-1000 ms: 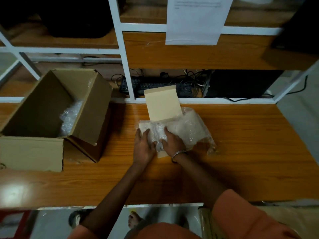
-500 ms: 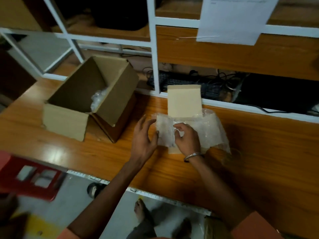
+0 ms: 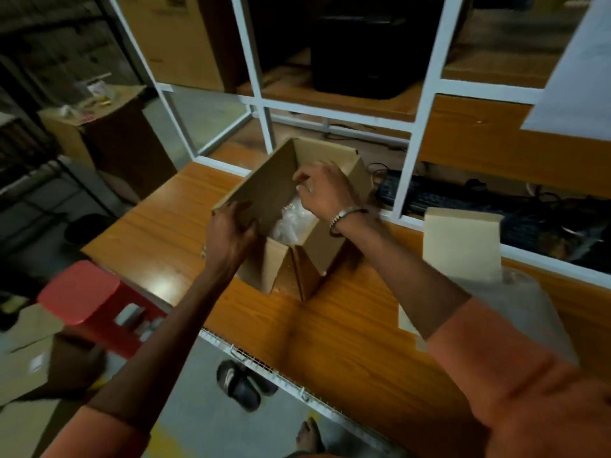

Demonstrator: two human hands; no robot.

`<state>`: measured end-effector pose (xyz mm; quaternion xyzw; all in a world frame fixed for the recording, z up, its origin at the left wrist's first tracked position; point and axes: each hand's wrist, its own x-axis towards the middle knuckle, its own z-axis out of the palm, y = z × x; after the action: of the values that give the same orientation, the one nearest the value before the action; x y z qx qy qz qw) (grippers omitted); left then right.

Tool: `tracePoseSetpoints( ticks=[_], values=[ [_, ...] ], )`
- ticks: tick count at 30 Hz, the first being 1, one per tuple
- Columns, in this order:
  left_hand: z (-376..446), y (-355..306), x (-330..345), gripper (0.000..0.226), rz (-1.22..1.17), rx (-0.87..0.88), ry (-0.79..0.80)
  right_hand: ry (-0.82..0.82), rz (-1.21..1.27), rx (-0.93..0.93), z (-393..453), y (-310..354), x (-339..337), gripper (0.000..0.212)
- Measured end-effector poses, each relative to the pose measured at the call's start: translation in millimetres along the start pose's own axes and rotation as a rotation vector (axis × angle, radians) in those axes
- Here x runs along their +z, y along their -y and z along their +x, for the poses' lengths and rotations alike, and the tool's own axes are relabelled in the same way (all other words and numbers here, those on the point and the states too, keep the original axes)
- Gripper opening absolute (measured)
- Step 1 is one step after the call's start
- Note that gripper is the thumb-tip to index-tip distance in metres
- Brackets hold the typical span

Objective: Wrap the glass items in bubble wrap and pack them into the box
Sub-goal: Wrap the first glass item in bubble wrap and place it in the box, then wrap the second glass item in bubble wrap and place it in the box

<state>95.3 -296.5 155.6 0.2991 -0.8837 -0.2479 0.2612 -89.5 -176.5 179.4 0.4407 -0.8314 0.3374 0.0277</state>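
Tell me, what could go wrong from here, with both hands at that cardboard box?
The cardboard box sits near the table's front edge, and the left hand grips its near flap, so a hard tug might slide it off. The right hand reaches in above the bubble wrap bundle; pressing down could crack any glass inside. The loose bubble wrap lying at the right near the table edge could perhaps slip off.

An orange wooden table [image 3: 347, 332] is standing against white-framed shelves [image 3: 426, 84]. A red stool [image 3: 86, 292] is sitting on the grey floor [image 3: 211, 411]. Dim light is leaving the room's left side dark.
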Motion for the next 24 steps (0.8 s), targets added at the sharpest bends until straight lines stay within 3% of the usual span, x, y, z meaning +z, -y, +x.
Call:
tracePoseSetpoints(
  ticks=[3, 6, 7, 8, 9, 10, 11, 14, 17, 20, 22, 24],
  values=[
    [11.5, 17.4, -3.0, 0.056, 0.043, -0.007, 0.048, 0.168, -0.111, 0.057, 38.2, 4.8, 26.9, 0.036],
    [23.1, 22.5, -6.9, 0.061, 0.083, 0.036, 0.113, 0.509, -0.302, 0.079, 61.8, -3.0, 55.4, 0.059],
    [25.8, 25.4, -8.0, 0.061, 0.098, 0.053, 0.125, 0.615, -0.362, 0.076, 66.1, -5.5, 63.3, 0.059],
    [28.4, 27.7, -9.1, 0.061, 0.106, 0.069, 0.136, 0.655, -0.407, 0.086, 68.0, -4.9, 68.4, 0.044],
    [31.6, 31.0, -9.4, 0.060, 0.104, 0.077, 0.147, 0.640, -0.432, 0.102, 68.9, -3.6, 71.2, 0.018],
    [35.4, 34.7, -9.2, 0.058, 0.097, 0.074, 0.156, 0.592, -0.428, 0.115, 70.2, -4.1, 72.7, 0.009],
    [39.2, 39.0, -8.6, 0.054, 0.085, 0.060, 0.160, 0.527, -0.409, 0.106, 72.8, -4.1, 72.3, 0.019],
    [48.4, 45.8, -7.5, 0.048, 0.056, 0.023, 0.158, 0.404, -0.213, 0.058, 77.6, 3.0, 48.0, 0.012],
    [51.0, 31.2, -8.6, 0.055, -0.049, 0.042, 0.136, 0.377, 0.048, 0.040, 81.1, 13.1, 1.1, 0.010],
    [52.1, -4.9, -10.3, 0.064, -0.145, 0.171, -0.019, 0.382, 0.426, 0.099, 68.7, 18.0, -59.3, 0.012],
    [54.2, -34.2, -7.5, 0.053, -0.223, 0.273, -0.082, 0.330, 0.611, 0.119, 51.4, 11.1, -94.5, 0.007],
    [53.7, -66.2, -2.1, 0.035, -0.495, 0.285, 0.022, 0.155, 0.713, 0.149, 31.9, -4.0, -124.4, 0.002]
  ],
)
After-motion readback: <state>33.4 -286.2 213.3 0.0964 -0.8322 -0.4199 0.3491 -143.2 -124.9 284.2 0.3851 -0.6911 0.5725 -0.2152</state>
